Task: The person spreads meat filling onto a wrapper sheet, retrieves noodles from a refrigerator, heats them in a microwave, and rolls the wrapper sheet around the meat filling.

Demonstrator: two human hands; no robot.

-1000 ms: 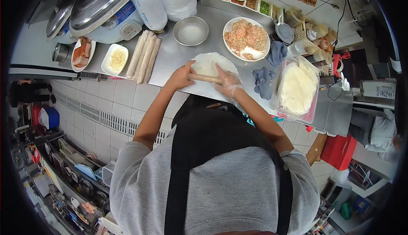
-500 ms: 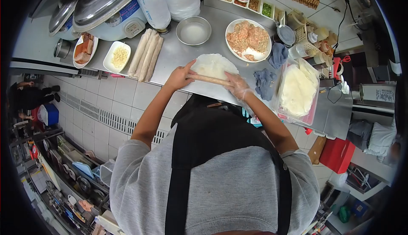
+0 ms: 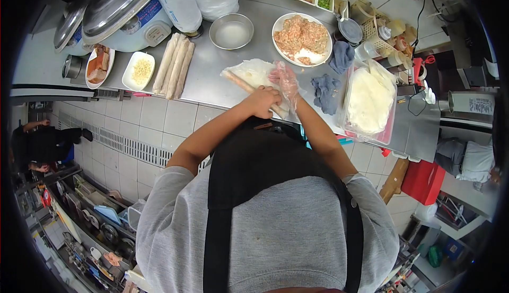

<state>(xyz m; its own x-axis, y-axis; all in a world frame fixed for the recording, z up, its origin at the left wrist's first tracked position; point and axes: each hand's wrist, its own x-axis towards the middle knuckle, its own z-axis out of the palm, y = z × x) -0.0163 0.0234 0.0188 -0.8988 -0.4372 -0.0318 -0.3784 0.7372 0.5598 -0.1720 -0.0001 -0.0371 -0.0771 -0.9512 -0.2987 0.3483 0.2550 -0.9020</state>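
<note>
A thin white wrapper sheet [image 3: 248,69] lies on the steel table near its front edge. Along its near side runs a long, slim, partly wrapped roll [image 3: 241,82], slanting down to the right. My bare left hand [image 3: 262,102] is closed over the roll toward its right end, fingers curled around it. My right hand [image 3: 286,83], in a clear plastic glove, lies on the right part of the sheet with its fingers stretched out to the left. What is under the gloved palm is hidden.
Finished rolls [image 3: 174,66] lie left, beside a bowl of shreds [image 3: 139,71]. A metal bowl [image 3: 231,31] and a plate of minced filling [image 3: 303,37] stand behind. Blue cloths [image 3: 324,92] and a tray of stacked wrappers [image 3: 369,102] are right. Another person [image 3: 50,142] is far left.
The roll has turned from nearly level to a slant. My left hand moved from its left end to near its right end. My gloved right hand shifted up onto the sheet.
</note>
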